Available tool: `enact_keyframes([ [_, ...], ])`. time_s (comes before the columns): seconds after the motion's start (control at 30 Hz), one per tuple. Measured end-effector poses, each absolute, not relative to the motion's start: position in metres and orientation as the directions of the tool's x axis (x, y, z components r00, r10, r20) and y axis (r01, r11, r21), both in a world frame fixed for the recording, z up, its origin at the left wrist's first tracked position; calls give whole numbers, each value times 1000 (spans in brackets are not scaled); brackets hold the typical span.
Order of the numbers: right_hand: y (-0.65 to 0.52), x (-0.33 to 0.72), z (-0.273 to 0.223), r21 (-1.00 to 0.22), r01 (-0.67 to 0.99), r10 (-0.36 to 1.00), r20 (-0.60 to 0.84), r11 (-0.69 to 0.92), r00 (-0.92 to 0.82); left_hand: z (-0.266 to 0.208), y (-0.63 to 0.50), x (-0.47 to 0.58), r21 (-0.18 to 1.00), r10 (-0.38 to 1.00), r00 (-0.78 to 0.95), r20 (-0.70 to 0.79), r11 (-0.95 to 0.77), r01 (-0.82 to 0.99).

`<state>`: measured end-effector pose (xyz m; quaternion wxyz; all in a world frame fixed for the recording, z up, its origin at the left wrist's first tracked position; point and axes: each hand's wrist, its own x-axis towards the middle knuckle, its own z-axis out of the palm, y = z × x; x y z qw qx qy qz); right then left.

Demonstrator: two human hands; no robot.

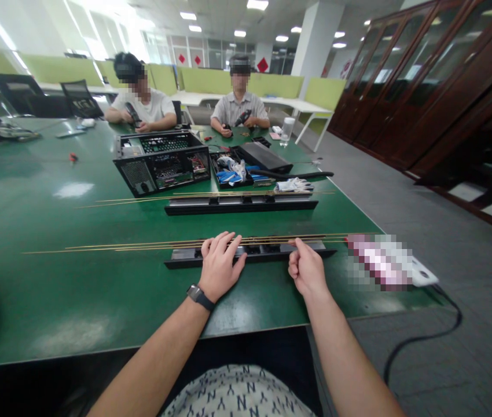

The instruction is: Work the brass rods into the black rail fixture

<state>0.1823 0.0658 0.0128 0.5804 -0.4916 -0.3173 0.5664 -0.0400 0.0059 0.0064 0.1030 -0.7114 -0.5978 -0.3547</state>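
Observation:
Several long, thin brass-coloured rods (pixel 91 247) lie lengthwise over a black rail with a silver inner strip (pixel 185 255) on the table in front of me. My left hand (pixel 222 258), with a dark watch on its wrist, rests palm down across the rods and rail, its fingers spread. Farther right, my right hand (pixel 307 263) is closed, thumb and index finger pinched at the rods near the rail's right part. Its other fingers are curled in. What lies under my left palm is hidden.
Beyond is a second black rail (pixel 241 207) with more rods. Behind it stand an open computer case (pixel 163 162), a tray (pixel 228 184) of gloves and a dark box (pixel 263 156). A power strip (pixel 423 273) lies right. Two people (pixel 148 107) sit across the green table (pixel 76 307).

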Motion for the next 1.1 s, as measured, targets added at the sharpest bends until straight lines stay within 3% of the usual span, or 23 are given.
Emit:
enact_keyframes([
  [0.13, 68, 189, 10, -931, -356, 959, -172, -84, 225, 6, 6, -40, 278, 770, 31, 637, -267, 923],
  [0.4, 63, 176, 13, -941, -291, 979, -197, -174, 51, 7, 6, -40, 282, 771, 30, 636, -268, 922],
  [0.67, 65, 183, 12, -935, -337, 965, -179, -107, 191, 6, 6, -40, 287, 775, 24, 631, -262, 921],
  [0.9, 63, 175, 11, -941, -294, 980, -193, -170, 51, 6, 6, -40, 287, 776, 20, 631, -257, 923],
  [1.1, 67, 183, 8, -929, -356, 963, -176, -95, 203, 6, 6, -40, 292, 778, 22, 628, -262, 920],
])
